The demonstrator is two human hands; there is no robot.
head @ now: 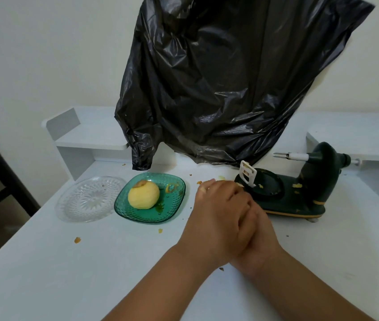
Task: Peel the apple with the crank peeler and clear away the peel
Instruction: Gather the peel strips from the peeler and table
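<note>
Both hands sit cupped together just left of the peeler, the left hand laid over the right hand, likely gathering peel; whether either grip has hold of anything I cannot tell, since the palms are hidden. Going left to right: an empty clear plate, the peeled apple resting on a green plate, then the hands and peeler on the surface. Peel scraps dot the surface, and a black bag hangs behind, its top cut off.

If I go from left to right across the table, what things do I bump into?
clear glass plate → green plate holding the peeled apple → the two hands, left hand over right hand → crank peeler
</note>
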